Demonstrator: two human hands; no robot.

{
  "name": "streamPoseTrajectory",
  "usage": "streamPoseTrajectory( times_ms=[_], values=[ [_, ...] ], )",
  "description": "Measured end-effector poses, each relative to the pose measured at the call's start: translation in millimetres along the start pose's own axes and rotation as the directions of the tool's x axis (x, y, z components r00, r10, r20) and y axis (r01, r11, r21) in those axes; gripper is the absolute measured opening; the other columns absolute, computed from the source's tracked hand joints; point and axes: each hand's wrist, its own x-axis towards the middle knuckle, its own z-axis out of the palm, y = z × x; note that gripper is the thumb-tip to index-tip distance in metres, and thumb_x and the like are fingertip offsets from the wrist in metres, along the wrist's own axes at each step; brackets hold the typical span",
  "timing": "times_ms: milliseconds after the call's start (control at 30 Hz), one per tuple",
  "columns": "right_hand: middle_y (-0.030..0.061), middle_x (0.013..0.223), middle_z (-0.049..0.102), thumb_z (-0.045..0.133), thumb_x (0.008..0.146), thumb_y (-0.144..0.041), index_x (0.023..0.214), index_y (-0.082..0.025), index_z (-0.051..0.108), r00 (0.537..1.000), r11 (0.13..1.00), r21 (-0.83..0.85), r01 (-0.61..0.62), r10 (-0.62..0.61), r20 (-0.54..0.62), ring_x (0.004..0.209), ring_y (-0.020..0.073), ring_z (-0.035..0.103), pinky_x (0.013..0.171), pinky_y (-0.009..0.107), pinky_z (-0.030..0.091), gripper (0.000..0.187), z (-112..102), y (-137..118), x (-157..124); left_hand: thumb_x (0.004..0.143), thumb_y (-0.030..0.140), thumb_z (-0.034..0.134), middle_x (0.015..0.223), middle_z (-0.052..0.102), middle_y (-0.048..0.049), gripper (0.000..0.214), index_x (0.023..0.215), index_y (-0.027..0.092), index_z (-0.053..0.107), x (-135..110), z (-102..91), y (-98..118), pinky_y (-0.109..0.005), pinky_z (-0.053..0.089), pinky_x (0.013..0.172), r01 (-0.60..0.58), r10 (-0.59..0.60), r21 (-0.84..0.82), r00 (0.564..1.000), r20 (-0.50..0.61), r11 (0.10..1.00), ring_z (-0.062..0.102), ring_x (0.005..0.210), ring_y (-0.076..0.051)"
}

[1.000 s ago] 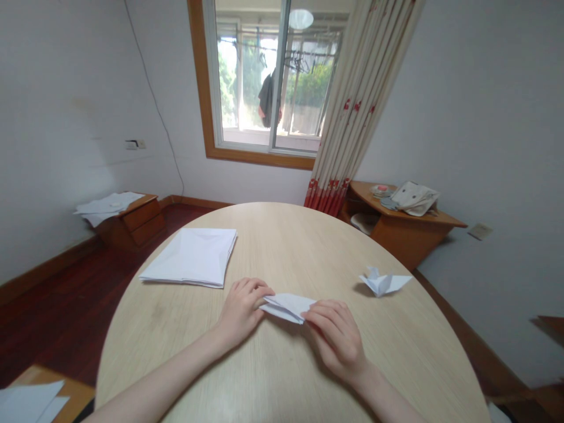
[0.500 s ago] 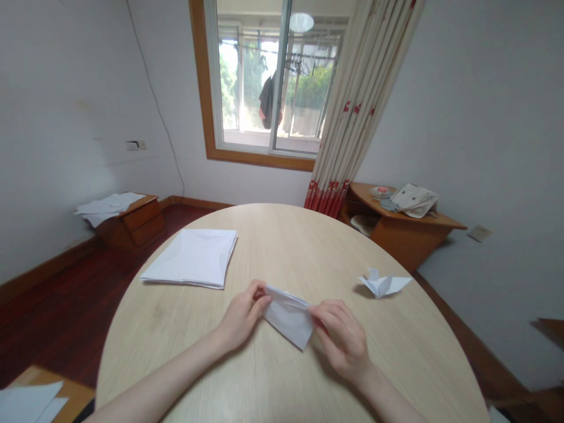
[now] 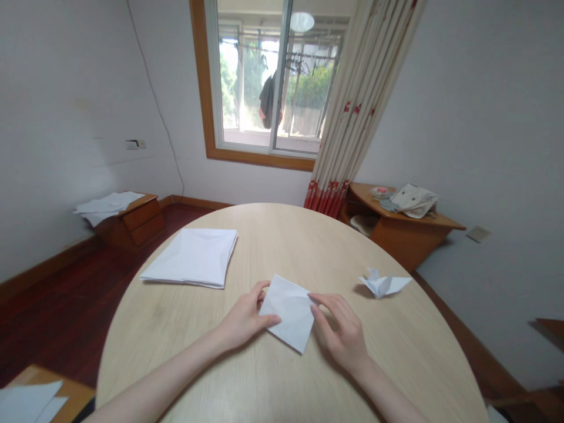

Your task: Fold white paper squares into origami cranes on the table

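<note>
A folded square of white paper (image 3: 289, 312) lies between my two hands over the near middle of the round table (image 3: 282, 241). My left hand (image 3: 244, 311) grips its left side, thumb on top and fingers at the far-left edge. At the right corner, the thumb and forefinger of my right hand (image 3: 341, 329) pinch the paper's edge. To the right stands a folded white paper bird (image 3: 382, 285), apart from both hands. A stack of white paper sheets (image 3: 191, 258) rests at the left of the table.
A low wooden cabinet (image 3: 141, 218) with papers on it stands at the left wall. Beyond the table on the right is a corner desk (image 3: 409, 235) bearing a cloth bag (image 3: 414, 200). A long curtain (image 3: 352, 111) hangs beside the window. More papers (image 3: 30, 402) lie at lower left.
The paper, earlier tilted up and seen as a narrow folded strip, now shows flatter as a square. My left thumb has moved onto its upper face; my right hand stays at its right edge.
</note>
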Motion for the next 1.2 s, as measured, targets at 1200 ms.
streamPoseTrajectory(
  times_ms=[1200],
  values=[
    [0.0082, 0.146, 0.043, 0.043, 0.096, -0.019, 0.145, -0.026, 0.036, 0.784, 0.998, -0.032, 0.058, -0.026, 0.62, 0.136, 0.0208, 0.039, 0.11, 0.048, 0.037, 0.049, 20, 15, -19, 0.078, 0.009, 0.064, 0.104, 0.063, -0.0068, 0.033, 0.109, 0.019, 0.062, 6, -8.0, -22, -0.039, 0.048, 0.091, -0.128, 0.226, 0.529, 0.966, -0.125, 0.839, 0.059, 0.101, -0.022]
  ],
)
